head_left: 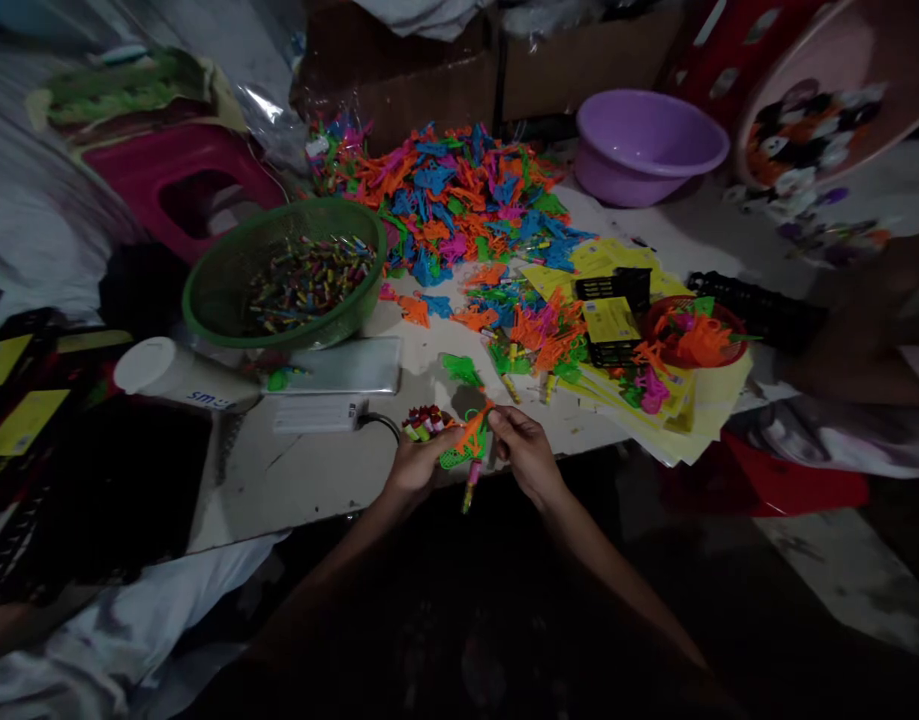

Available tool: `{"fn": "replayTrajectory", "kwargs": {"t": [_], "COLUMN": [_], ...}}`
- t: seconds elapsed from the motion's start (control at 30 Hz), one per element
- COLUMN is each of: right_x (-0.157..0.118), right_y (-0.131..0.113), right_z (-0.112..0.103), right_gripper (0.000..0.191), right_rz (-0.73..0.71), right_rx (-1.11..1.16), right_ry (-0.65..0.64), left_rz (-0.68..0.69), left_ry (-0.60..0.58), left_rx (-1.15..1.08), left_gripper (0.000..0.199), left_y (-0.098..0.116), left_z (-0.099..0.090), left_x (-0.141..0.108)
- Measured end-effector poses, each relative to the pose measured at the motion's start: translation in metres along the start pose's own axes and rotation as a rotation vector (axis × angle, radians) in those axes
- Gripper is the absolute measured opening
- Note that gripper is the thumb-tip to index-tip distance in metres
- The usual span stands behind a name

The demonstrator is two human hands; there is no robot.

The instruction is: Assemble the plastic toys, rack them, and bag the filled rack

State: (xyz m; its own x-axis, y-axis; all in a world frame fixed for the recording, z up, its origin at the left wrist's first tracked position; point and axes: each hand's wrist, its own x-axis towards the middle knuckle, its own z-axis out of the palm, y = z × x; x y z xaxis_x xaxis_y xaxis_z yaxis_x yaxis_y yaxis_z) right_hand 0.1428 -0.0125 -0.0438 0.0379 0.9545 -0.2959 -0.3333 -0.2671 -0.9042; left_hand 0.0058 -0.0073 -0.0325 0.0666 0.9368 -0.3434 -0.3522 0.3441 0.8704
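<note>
My left hand (pixel 420 464) is closed, thumb and fingers pinching a small orange plastic toy piece (pixel 470 436) at the table's front edge. My right hand (pixel 528 452) pinches the upper end of the same piece. A green plastic piece (pixel 453 458) with a mesh pattern shows just behind and below it. Under the orange piece hangs a small tube with a pink and yellow wrapper (pixel 470 488); what holds it is hidden. Beside my left fingers is a cluster of small red, white and yellow-green tubes (pixel 429 422). Another green piece (pixel 461 369) lies just beyond my hands.
A large heap of coloured plastic pieces (pixel 444 190) covers the table's back. At left stand a green basket (pixel 196 300) of small tubes and a white cup (pixel 181 375) lying sideways. Yellow cards (pixel 676 425), a red basket (pixel 733 350) and a purple basin (pixel 639 165) are rightward.
</note>
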Motion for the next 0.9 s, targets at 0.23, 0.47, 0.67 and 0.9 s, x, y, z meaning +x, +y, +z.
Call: {"fn": "replayTrajectory", "kwargs": {"t": [0.23,0.47,0.67,0.9], "right_x": [-0.031,-0.065,-0.054,-0.013], "right_y": [0.009,0.014,0.005,-0.026], "right_z": [-0.014,-0.011,-0.002,-0.026], "right_gripper": [0.032,0.034,0.038,0.045], "right_rz": [0.161,0.269,0.166,0.011], "right_rx": [-0.114,-0.312,-0.376,-0.475], "right_ry": [-0.197,-0.412,-0.455,-0.099], "left_rz": [-0.212,-0.312,-0.271,-0.297], "left_ry": [-0.046,0.018,-0.026,0.125], "left_rx": [-0.014,0.118,0.133,0.165], "left_gripper": [0.022,0.031,0.033,0.031], "left_y": [-0.007,-0.021,-0.008,-0.006], "left_z": [-0.013,-0.044,-0.044,-0.050], "left_x": [-0.042,-0.073,-0.070,-0.037]}}
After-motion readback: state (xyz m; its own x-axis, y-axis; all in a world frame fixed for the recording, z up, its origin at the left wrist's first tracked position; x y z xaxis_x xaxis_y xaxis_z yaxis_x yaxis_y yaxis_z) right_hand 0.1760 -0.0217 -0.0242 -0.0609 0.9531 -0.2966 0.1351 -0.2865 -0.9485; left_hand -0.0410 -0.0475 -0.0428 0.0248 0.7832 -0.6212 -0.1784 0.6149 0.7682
